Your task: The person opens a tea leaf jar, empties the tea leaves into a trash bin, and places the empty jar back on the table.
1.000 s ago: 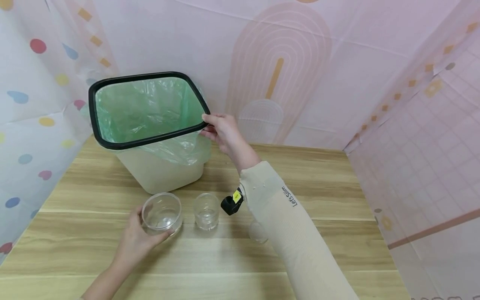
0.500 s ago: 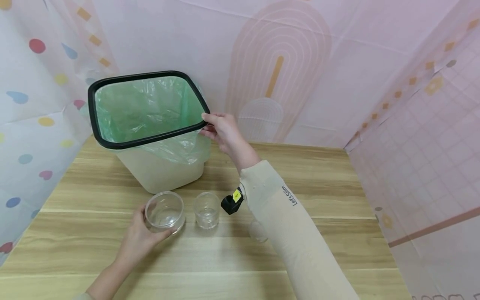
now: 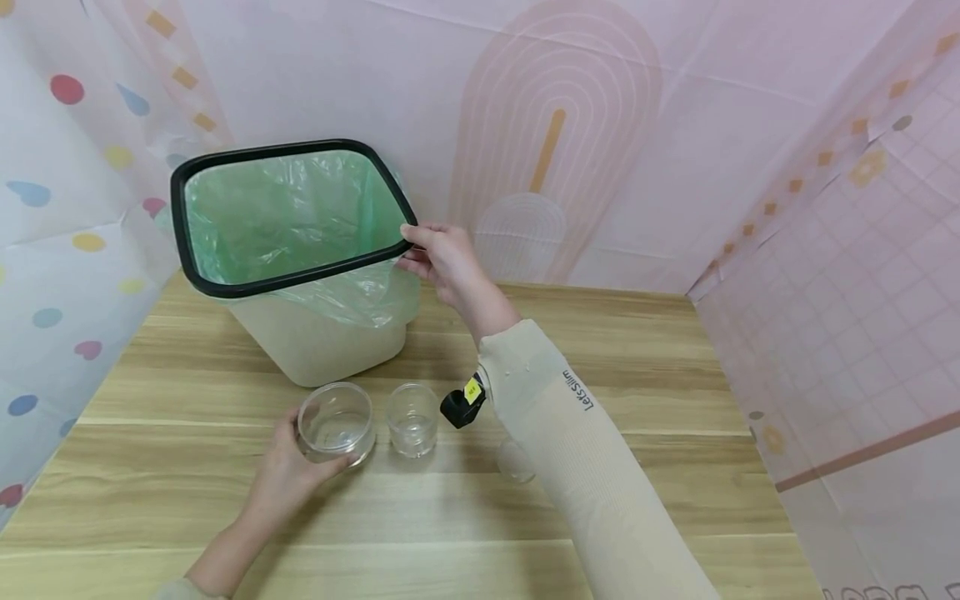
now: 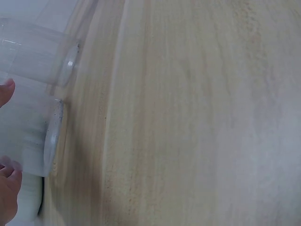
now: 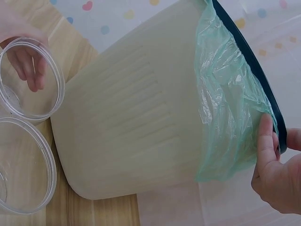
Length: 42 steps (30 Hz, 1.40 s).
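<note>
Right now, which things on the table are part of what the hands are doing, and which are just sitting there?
In use:
- clear cup, gripped by the left hand
- bin, tilted, its black rim pinched by the right hand
- green liner inside the bin

Just lying about:
- second clear cup, standing untouched on the table

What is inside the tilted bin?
The bin holds only a green liner, folded over its black rim. No rubbish shows, though the bottom lies hidden behind the near rim.
</note>
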Motion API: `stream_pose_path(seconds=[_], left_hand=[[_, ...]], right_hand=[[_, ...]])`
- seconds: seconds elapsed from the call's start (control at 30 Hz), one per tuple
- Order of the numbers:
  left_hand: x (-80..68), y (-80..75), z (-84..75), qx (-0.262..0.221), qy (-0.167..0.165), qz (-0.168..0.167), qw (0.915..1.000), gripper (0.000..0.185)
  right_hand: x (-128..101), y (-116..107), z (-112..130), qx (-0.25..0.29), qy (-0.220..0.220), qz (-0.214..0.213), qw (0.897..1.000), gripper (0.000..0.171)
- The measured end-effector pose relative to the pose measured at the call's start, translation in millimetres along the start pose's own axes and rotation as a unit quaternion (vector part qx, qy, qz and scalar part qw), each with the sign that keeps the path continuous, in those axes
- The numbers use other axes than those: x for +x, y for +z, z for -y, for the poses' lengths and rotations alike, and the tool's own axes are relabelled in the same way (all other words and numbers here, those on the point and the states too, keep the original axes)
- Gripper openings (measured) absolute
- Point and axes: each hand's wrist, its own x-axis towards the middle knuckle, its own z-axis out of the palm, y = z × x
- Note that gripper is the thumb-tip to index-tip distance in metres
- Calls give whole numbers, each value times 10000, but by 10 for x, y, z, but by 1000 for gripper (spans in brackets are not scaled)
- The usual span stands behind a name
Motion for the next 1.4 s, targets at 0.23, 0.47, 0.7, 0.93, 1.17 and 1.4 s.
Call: stream_pose_path(seconds=[0.23, 0.47, 0.7, 0.93, 1.17, 1.4], left_hand=[[-2, 30, 72, -84, -26, -48, 9999, 111], [-2, 53, 135, -206, 74, -63, 9997, 110], [-15, 55, 166, -202, 139, -98, 9997, 108], [-7, 95, 201, -312, 185, -147, 9992, 108], [11, 153, 222, -451, 171, -225, 9986, 106], [41, 168, 219, -412, 159, -157, 9989, 108]], right_hand=[[4, 10, -11, -17, -6, 33, 10000, 6], [4, 9, -14, -2, 7, 72, 10000, 6], [0, 11, -17, 44, 68, 13, 10000, 7], [-12, 3, -19, 17, 38, 57, 10000, 6], [3, -11, -17, 74, 15, 63, 10000, 6], [15, -6, -4, 119, 9, -45, 9999, 7]])
